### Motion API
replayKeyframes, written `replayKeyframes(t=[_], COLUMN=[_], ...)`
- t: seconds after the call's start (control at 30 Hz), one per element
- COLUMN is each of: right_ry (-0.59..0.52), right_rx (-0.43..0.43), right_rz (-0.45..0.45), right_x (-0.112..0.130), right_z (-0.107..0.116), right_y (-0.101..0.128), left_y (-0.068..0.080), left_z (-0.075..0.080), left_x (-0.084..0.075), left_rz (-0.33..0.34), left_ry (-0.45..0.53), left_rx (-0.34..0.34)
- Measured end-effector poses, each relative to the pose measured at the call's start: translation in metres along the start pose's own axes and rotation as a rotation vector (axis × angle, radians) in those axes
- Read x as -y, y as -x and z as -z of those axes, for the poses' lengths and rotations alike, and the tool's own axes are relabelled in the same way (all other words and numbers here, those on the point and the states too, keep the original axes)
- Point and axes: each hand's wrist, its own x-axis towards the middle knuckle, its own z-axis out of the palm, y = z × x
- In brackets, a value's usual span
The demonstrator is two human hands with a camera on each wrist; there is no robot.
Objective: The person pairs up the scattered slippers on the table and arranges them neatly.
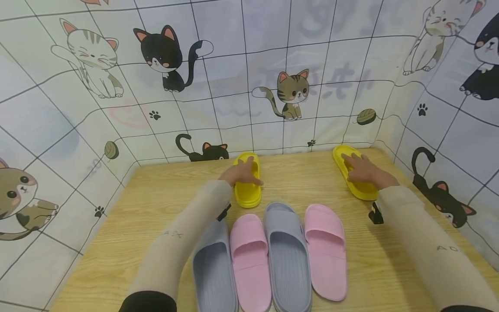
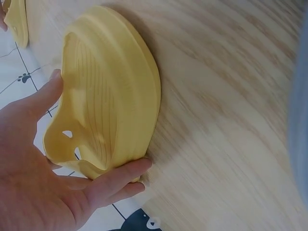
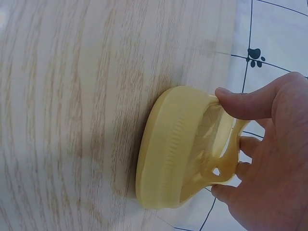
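Note:
My left hand point(image 1: 241, 172) is on a small yellow slipper point(image 1: 247, 198) standing at the foot of the back wall. The left wrist view shows its thumb against one edge and its fingers along the opposite side of this slipper point(image 2: 139, 72), which has holes at one end. A second yellow slipper point(image 1: 365, 191) stands slanted near the right back corner, under my right hand point(image 1: 364, 170). In the right wrist view, thumb and bent fingers hold the rim and holed part of that slipper point(image 3: 166, 159). Both slippers touch the wood-look surface.
Two large grey slippers point(image 1: 286, 223) and two pink slippers point(image 1: 325, 260) stand alternately side by side, nearer me. The wood-look surface point(image 1: 144, 225) is enclosed at the back and sides by white walls point(image 1: 226, 108) printed with cats and grid lines.

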Motion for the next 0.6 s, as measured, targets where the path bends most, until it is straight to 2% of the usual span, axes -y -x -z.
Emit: replayKeyframes(t=[0.33,0.6], right_ry=[0.001,0.027], right_rx=[-0.007,-0.007], right_rz=[-0.002,-0.006], right_x=[0.002,0.003], right_z=[0.001,0.001], right_y=[0.003,0.001], left_y=[-0.005,-0.013], left_z=[-0.005,-0.010], left_x=[-0.017,-0.022], left_rz=[0.021,0.033], left_ry=[-0.037,-0.051], left_rx=[-0.016,-0.015])
